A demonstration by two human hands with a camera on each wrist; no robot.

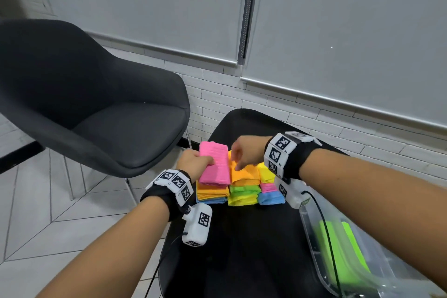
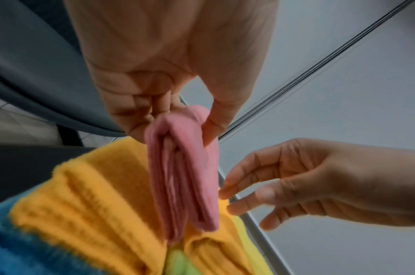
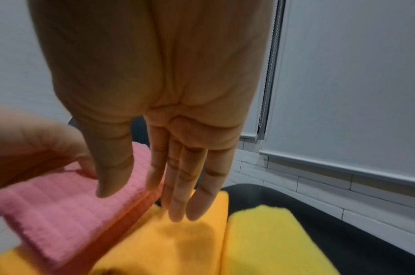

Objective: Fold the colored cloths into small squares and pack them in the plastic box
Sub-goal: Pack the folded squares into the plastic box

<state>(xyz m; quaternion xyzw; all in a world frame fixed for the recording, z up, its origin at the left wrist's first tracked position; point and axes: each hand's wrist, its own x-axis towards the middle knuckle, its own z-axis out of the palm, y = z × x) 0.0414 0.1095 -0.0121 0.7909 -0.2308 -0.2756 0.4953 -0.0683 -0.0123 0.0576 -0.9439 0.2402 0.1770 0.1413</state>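
Three stacks of folded cloths stand on the black table point(image 1: 254, 237). A folded pink cloth point(image 1: 215, 164) point(image 2: 185, 176) point(image 3: 67, 210) is lifted off the left stack, pinched between thumb and fingers of my left hand point(image 1: 196, 161) point(image 2: 178, 111). Under it lie orange cloths point(image 1: 212, 191) point(image 2: 84, 195) and a blue one point(image 1: 210, 200). My right hand point(image 1: 244, 152) point(image 3: 168, 186) hovers with straight fingers just above the orange cloth point(image 1: 244, 174) point(image 3: 178, 241) topping the middle stack, holding nothing. A yellow cloth point(image 1: 266, 173) point(image 3: 272, 241) tops the right stack. The clear plastic box point(image 1: 321, 276) at lower right holds a green cloth point(image 1: 343, 247).
A dark grey chair point(image 1: 96, 104) stands left of the table, close to its edge. A white brick wall point(image 1: 314, 118) with grey blinds point(image 1: 338, 19) runs behind. Cables hang from both wrist cameras; the right cable point(image 1: 326, 237) crosses the box.
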